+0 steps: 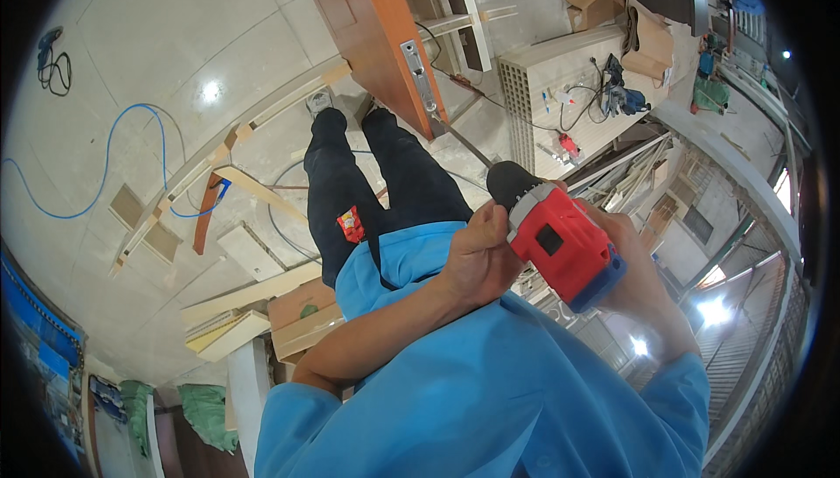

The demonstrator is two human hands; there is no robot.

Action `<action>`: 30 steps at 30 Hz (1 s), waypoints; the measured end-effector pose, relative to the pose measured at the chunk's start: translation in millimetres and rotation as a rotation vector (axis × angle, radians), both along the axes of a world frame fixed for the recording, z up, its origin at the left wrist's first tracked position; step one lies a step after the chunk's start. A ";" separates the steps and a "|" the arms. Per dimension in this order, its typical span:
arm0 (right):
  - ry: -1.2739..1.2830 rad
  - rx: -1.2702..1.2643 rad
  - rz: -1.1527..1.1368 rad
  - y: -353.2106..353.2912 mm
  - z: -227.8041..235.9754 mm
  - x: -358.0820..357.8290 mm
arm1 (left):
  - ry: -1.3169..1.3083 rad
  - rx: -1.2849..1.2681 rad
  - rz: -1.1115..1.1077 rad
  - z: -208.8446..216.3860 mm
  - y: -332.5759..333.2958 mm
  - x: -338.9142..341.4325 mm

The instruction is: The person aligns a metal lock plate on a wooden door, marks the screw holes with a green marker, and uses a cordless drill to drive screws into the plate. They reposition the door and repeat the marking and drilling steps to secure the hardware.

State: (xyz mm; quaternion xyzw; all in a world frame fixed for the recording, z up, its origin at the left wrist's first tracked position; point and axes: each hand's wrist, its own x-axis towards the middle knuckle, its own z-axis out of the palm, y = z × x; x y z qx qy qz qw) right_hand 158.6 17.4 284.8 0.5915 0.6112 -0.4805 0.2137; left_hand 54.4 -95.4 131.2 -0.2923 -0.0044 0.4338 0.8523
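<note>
A red cordless drill with a black chuck is held in front of my chest. My right hand is closed around it from the far right side, with its fingers mostly hidden behind the body. My left hand is curled closed against the drill's left side, just behind the chuck, its thumb raised beside the collar. From the chuck a long thin bit points to the lower end of a metal lock plate. This plate sits in the edge of an orange-brown wooden door. Whether the bit's tip touches it, I cannot tell.
Right of the door, a stack of pale hollow panels carries a corded power tool. A long wooden strip frame and a blue hose cross the floor at left. Cardboard lies near my left elbow.
</note>
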 end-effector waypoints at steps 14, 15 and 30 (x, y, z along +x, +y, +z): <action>-0.062 -0.021 0.084 9.6 -4.0 -3.6 | -0.023 -0.022 -0.009 -2.1 4.4 -1.9; -0.053 -0.025 0.095 10.1 -4.5 -3.4 | -0.031 -0.016 -0.011 -2.4 4.8 -2.4; -0.021 -0.020 0.200 14.6 -7.9 -0.7 | -0.018 -0.001 0.037 -5.9 1.5 0.4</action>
